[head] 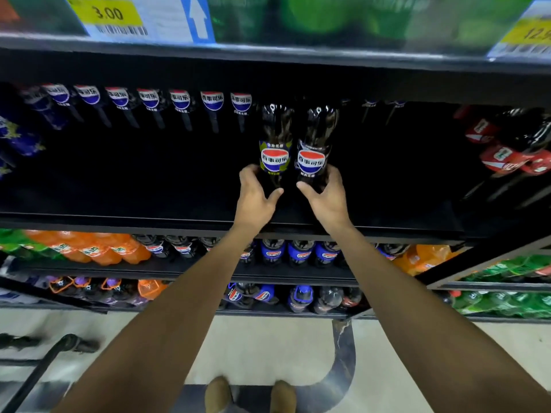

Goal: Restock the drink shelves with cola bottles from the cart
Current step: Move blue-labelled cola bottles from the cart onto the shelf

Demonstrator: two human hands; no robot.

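Observation:
Two dark cola bottles stand side by side on the black shelf (pixel 119 222). My left hand (pixel 255 195) grips the base of the left cola bottle (pixel 275 144), which has a yellow-green label. My right hand (pixel 327 195) grips the base of the right cola bottle (pixel 316 141), which has a black label. Both bottles are upright and almost touch each other. A row of cola bottles (pixel 149 101) lines the back of the same shelf to the left. The cart handle (pixel 44 362) shows at the lower left.
Red cola bottles (pixel 507 150) fill the shelf's right end and blue ones (pixel 18 135) its left end. Lower shelves hold orange soda (pixel 98 248), blue cola (pixel 301 251) and green bottles (pixel 507 272). Price tags (pixel 107 16) hang on the shelf above.

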